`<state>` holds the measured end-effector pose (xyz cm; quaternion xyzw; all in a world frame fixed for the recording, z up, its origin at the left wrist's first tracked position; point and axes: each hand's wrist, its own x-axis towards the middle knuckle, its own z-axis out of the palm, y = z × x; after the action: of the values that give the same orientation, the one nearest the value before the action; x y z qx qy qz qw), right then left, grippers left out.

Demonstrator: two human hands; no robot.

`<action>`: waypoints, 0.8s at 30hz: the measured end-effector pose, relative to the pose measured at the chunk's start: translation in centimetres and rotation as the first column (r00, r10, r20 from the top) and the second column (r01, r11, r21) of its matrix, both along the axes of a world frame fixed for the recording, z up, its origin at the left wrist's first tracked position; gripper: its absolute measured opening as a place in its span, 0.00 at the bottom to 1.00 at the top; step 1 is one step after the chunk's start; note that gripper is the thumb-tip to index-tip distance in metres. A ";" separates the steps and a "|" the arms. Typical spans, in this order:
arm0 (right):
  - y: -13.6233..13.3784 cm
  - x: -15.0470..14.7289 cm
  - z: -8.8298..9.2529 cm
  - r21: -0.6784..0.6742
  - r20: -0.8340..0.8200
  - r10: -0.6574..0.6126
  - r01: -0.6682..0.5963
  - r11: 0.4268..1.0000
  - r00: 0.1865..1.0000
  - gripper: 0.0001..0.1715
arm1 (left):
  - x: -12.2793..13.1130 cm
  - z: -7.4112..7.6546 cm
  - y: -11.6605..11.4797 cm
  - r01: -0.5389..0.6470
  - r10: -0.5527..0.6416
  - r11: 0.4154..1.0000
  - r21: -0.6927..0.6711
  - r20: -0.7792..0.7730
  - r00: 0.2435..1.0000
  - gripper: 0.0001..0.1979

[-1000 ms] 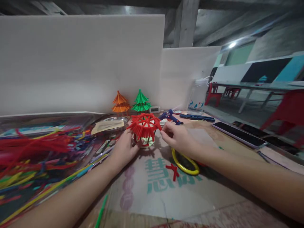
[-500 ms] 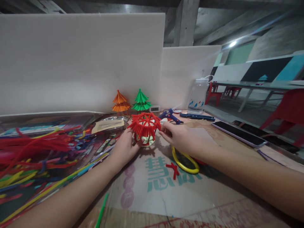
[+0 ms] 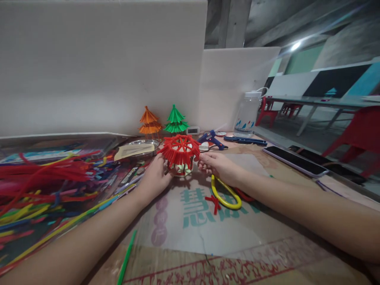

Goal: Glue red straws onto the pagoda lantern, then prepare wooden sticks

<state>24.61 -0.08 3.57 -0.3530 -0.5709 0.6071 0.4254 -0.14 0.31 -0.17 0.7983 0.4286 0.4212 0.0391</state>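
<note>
A red pipe-cleaner pavilion, with a ring-shaped roof of short red pieces and spokes across its open top, stands upright on dark posts over a pale round base. My left hand grips its left side, fingers partly hidden behind the roof edge. On the right, my right hand is closed with its fingertips pinched at the roof's right edge. Just below that hand lie scissors with a yellow handle loop, their blades hidden. Short red pipe-cleaner pieces rest beside the loop.
Orange and green pipe-cleaner pavilions stand behind, near a blue glue gun. A metal dish, pliers, a water bottle and a phone surround the work. Loose pipe cleaners fill the left side.
My right hand's fingers have curled in closer to the roof's right edge. The whole view has shifted slightly; the pavilion stays between both hands.
</note>
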 end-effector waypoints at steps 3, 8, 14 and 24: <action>-0.1 0.1 0.3 -0.057 -0.042 0.045 -0.047 0.997 0.998 0.33 | 0.0 0.1 -0.1 -0.002 0.002 1.000 0.000 -0.014 1.000 0.21; 0.0 0.3 0.3 -0.082 -0.025 0.076 -0.078 0.994 0.997 0.31 | -0.1 0.0 0.0 -0.006 0.006 1.000 0.011 -0.025 1.000 0.21; -0.2 0.2 0.3 -0.076 -0.064 0.044 -0.049 0.996 0.997 0.28 | 0.1 0.2 -0.1 -0.005 0.006 1.000 0.017 -0.034 0.999 0.19; -0.2 0.1 0.1 -0.021 0.002 0.061 -0.061 0.998 0.998 0.28 | 0.1 0.3 -0.3 0.007 -0.005 0.999 0.038 -0.045 0.999 0.20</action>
<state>24.68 -0.25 3.70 -0.3409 -0.5755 0.6252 0.4022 0.00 -0.02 0.13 0.8094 0.4189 0.4113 0.0154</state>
